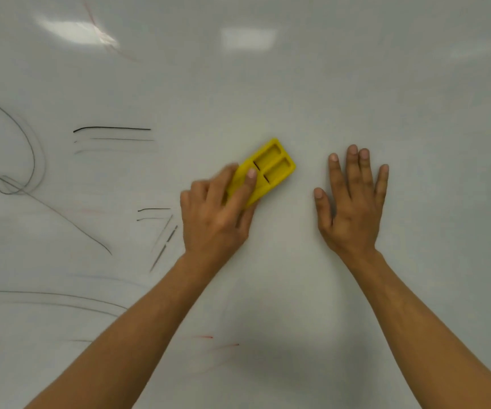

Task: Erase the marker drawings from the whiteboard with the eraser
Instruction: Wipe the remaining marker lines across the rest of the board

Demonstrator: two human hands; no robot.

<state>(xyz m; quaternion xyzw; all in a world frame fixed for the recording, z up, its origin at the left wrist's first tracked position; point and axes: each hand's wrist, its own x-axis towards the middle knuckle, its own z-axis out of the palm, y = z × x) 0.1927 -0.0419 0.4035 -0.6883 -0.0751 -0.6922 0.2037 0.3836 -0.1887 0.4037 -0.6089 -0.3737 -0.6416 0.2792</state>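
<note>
We are gripping the yellow eraser (263,172) in our left hand (214,211), near the middle of the frame, with the fingers curling over its near end and one fingertip lying along its top. The eraser is a hard, glossy plastic block with rounded corners and two rectangular recesses moulded into its upper face; it is lying flat against the whiteboard (268,90) and angled toward the upper right, which we judge is keeping its wiping face pressed evenly on the surface. Our right hand (353,202) is resting flat and unclenched on the board just to the right of the eraser, fingers straight and spread, holding nothing; we judge it is bracing us while the other hand is wiping.

The whiteboard is smooth and shiny, throwing back soft patches of ceiling light in the upper part of the frame. Around the eraser it is looking wiped. The black marker lines (111,129) are lying well apart from the eraser, across the left of the frame: short straight strokes, a looping curve and long sweeps, several smeared to grey. Faint red marks (209,337) are showing at lower centre, so much wiping is remaining.
</note>
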